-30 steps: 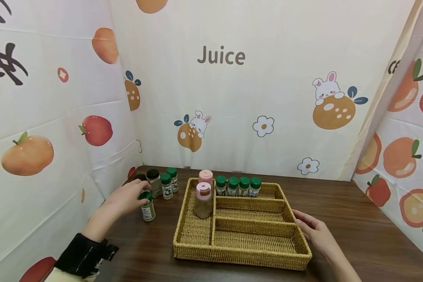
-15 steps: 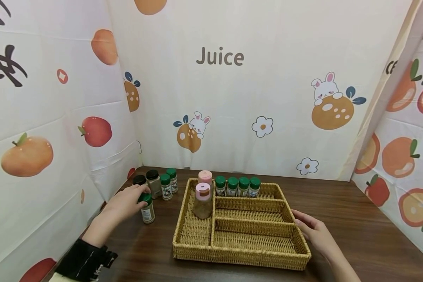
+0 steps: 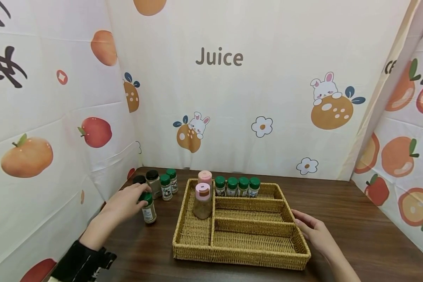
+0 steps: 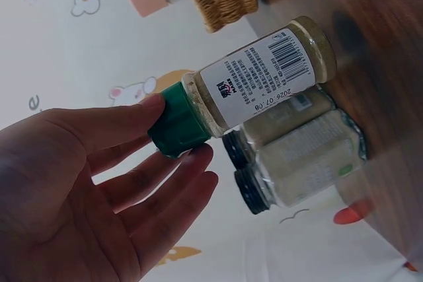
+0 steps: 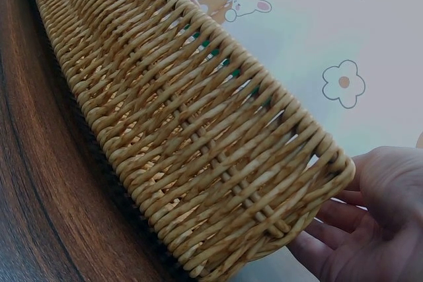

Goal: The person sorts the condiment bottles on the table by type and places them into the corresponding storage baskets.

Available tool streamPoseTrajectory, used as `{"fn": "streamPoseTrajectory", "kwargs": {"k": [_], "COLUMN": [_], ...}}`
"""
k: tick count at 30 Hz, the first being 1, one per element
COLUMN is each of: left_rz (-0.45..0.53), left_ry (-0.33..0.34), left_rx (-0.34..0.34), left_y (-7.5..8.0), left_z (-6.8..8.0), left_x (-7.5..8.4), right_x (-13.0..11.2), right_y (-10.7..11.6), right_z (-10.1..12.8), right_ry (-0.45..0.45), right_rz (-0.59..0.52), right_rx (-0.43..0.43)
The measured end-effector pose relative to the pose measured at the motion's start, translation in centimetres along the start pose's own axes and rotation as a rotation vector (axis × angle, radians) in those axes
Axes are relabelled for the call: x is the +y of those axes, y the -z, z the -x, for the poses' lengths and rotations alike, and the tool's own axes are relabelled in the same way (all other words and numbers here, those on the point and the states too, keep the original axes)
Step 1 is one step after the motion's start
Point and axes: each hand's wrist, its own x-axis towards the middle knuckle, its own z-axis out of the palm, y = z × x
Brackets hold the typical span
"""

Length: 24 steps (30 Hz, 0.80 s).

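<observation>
My left hand [image 3: 125, 201] pinches the green cap [image 4: 177, 120] of a spice jar [image 3: 149, 213] between thumb and fingers. In the left wrist view this jar's white label, with a barcode, faces the camera, and a brownish powder shows inside. The jar is near-upright in the head view, left of a woven basket [image 3: 239, 256]. My right hand [image 3: 317, 233] touches the basket's outer right side; in the right wrist view its relaxed fingers [image 5: 337, 216] lie along the far side of the corner, partly hidden by the wicker.
Behind the left hand stand two black-capped jars [image 4: 297, 163] and two green-capped jars [image 3: 166, 192]. The basket has dividers; several green-capped jars [image 3: 232, 190] fill part of its back compartment. Two pink-capped bottles [image 3: 202, 203] stand in its left one. Printed curtains [image 3: 232, 98] enclose the table [image 3: 338, 203].
My left hand has lowered slightly and its fingers have closed on the green cap. The jar has since shifted a little to the right. My right hand keeps its place at the basket.
</observation>
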Motion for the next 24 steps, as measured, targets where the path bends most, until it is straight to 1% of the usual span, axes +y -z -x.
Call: {"fn": "streamPoseTrajectory", "kwargs": {"k": [7, 16, 19, 24], "left_rz": [-0.012, -0.048, -0.051, -0.047], "left_ry": [-0.031, -0.085, -0.095, -0.107], "left_rx": [0.027, 0.127, 0.146, 0.143], "left_y": [0.9, 1.8, 2.1, 2.8], "left_z": [0.3, 0.6, 0.7, 0.8], "left_x": [0.9, 2.2, 2.6, 3.5], "right_x": [0.0, -0.2, -0.2, -0.1], "right_y": [0.1, 0.0, 0.0, 0.0], "right_z": [-0.1, 0.1, 0.1, 0.0], "right_ry": [0.005, -0.001, -0.002, 0.006], "right_rz": [-0.005, -0.026, -0.036, -0.042], "right_rx": [-0.007, 0.000, -0.005, -0.007]}}
